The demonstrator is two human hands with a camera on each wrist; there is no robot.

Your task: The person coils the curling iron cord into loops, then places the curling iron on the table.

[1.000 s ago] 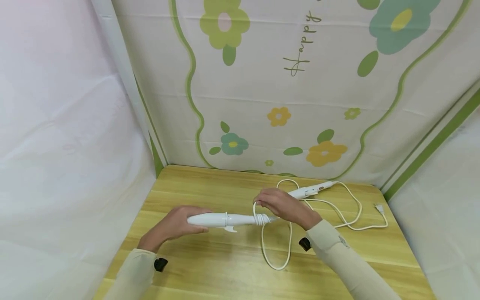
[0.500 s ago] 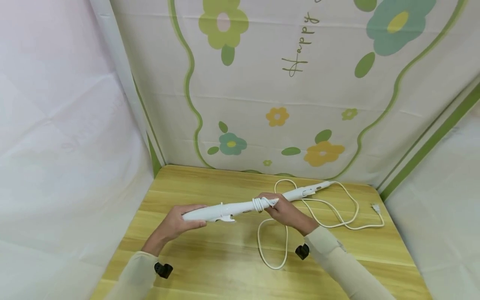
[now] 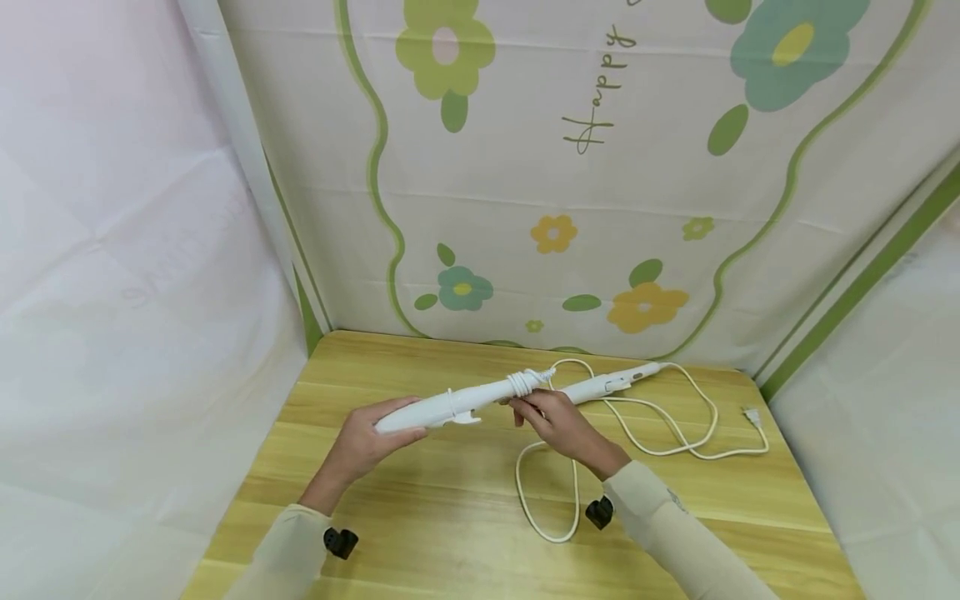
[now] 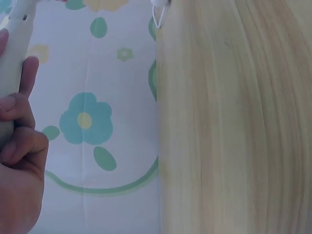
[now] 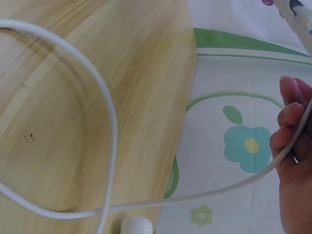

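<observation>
My left hand (image 3: pixel 363 437) grips the thick end of a white curling iron (image 3: pixel 435 408), held above the table and tilted up to the right. A small clip lever sticks out from its underside. Several turns of white cord (image 3: pixel 522 383) are wound round its thin end. Just below those turns, my right hand (image 3: pixel 558 423) pinches the cord with bent fingers. In the right wrist view the cord (image 5: pixel 234 186) runs up into the curled fingers (image 5: pixel 287 139). Up close in the left wrist view, fingers wrap the white body (image 4: pixel 13 61).
Behind my right hand a second white curling iron (image 3: pixel 611 383) lies on the wooden table (image 3: pixel 420 517). Its loose cord (image 3: pixel 708 417) curves to a plug (image 3: pixel 753 417) at the right. A cord loop (image 3: pixel 576 500) hangs below my right hand. Flowered cloth (image 3: pixel 510 183) stands behind.
The curling iron's thin end has swung up and away. My right hand has passed below it with the cord, from over the top to the underside. The second curling iron has stayed in place.
</observation>
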